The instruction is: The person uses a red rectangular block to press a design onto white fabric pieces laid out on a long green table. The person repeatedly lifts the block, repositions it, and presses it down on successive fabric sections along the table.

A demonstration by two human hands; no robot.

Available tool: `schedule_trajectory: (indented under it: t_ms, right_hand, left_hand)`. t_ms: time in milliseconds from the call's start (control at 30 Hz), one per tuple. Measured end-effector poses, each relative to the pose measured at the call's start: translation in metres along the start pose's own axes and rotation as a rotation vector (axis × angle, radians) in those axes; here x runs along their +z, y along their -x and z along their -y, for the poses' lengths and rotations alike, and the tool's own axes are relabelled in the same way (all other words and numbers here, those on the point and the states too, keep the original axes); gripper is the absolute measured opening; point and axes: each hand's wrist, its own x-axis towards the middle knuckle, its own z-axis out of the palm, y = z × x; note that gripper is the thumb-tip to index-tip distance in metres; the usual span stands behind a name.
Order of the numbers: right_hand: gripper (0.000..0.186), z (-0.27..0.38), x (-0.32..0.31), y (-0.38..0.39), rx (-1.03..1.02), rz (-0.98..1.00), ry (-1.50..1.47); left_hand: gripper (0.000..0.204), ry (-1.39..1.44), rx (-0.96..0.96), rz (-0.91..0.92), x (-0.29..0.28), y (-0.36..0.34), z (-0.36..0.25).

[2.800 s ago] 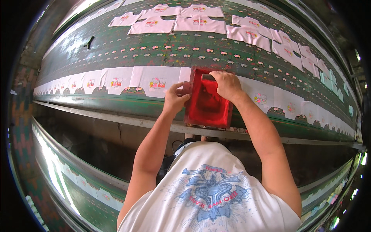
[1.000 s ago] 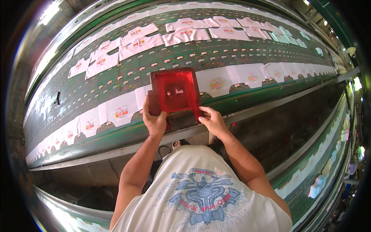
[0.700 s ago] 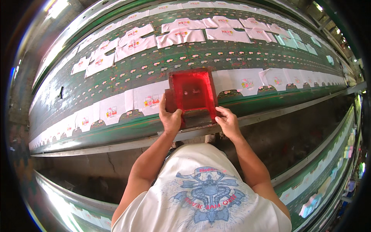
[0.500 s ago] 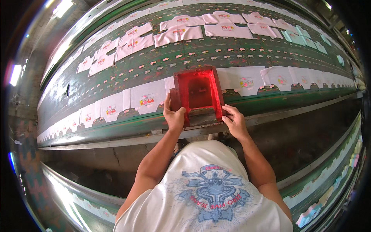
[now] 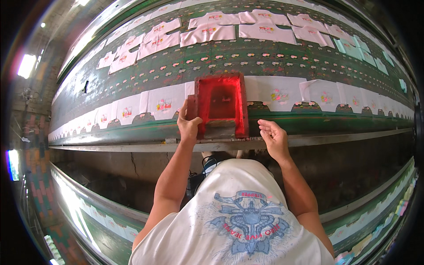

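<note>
A red-stained screen printing frame [image 5: 241,106] lies on the long green table over the near row of pale fabric pieces. Its inside is coated with red ink, and a grey-brown bar [image 5: 221,129] crosses its near end. My left hand [image 5: 188,127] grips the frame's left edge, thumb on top. Off the frame's near right corner, my right hand [image 5: 274,138] is open in the air, fingers stretched out and touching nothing. A printed white fabric piece [image 5: 164,102] lies flat left of the frame, another [image 5: 274,94] right of it. What lies beneath the frame is hidden.
The green table [image 5: 176,76] bends across the view, dotted with small printed marks. Farther rows hold pink garment pieces [image 5: 208,34] and mint ones [image 5: 360,49]. A metal rail [image 5: 309,140] edges the table's near side. Another table [image 5: 112,221] stands behind me.
My right hand has let go of the frame's near right corner and moved slightly right. My left hand stays on the frame. The whole view has shifted a little.
</note>
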Motion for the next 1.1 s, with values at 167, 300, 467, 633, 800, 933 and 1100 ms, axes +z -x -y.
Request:
schedule_trajectory:
  t_ms: [167,300,467,633,800,933,1100]
  right_hand:
    - [0.034,0.04,0.026,-0.015,-0.267,0.057,0.232]
    - [0.043,0.041,0.066,-0.024,-0.534,0.279,0.471]
    - [0.038,0.028,0.096,-0.036,-0.657,0.351,0.801]
    - [0.041,0.044,0.106,-0.05,-0.63,0.377,0.915]
    - [0.036,0.056,0.101,-0.071,-0.543,0.52,0.98]
    - [0.033,0.067,0.086,-0.117,-0.403,0.599,0.898]
    - [0.035,0.058,0.092,-0.173,-0.433,0.435,0.919]
  left_hand:
    - [0.102,-0.019,0.02,-0.001,0.0,-0.002,0.0]
    - [0.101,0.001,0.048,0.019,-0.005,-0.007,0.007]
    - [0.101,0.005,0.022,0.02,-0.004,-0.006,0.008]
    - [0.1,0.02,0.038,0.02,-0.005,-0.006,0.012]
    - [0.099,-0.022,0.064,0.032,-0.007,-0.008,0.02]
    - [0.089,-0.048,0.097,0.026,-0.008,-0.007,0.026]
    - [0.07,0.02,0.076,0.013,-0.012,-0.012,0.037]
